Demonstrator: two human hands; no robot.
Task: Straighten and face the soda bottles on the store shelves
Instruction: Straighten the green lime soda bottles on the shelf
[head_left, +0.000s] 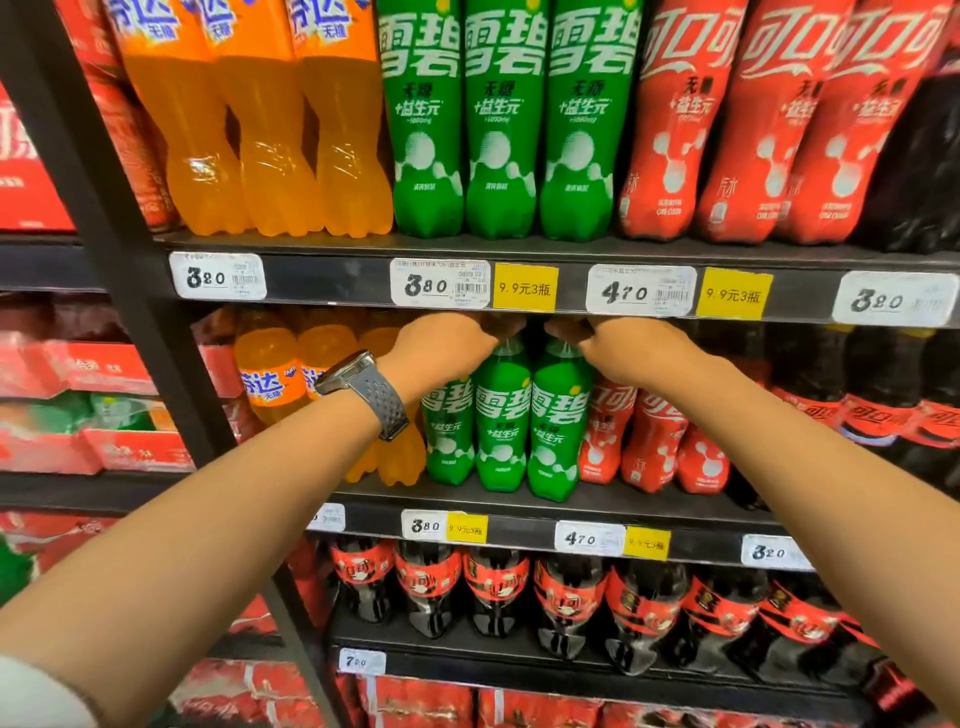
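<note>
Two bare forearms reach forward from the bottom corners, the left wrist wearing a grey perforated-strap watch (363, 389). The left hand (447, 343) curls its fingers down over the top of the middle green plastic soda bottle (501, 415), and the right hand (618, 348) does the same on the right green plastic soda bottle (558, 421). Both caps are hidden under the fingers, in the shadow of the shelf above. These two bottles stand upright at the front of the black metal middle shelf (623, 501), labels facing out, with a third green bottle (449, 431) touching on the left. Orange soda bottles (270, 374) stand further left, and red-labelled soda bottles (654, 441) just beside on the right. Above the hands runs a shelf edge with white price tags (439, 283) and yellow offer tags (524, 287). It carries larger orange, green and red bottles. Below stand dark cola bottles (498, 587).
</note>
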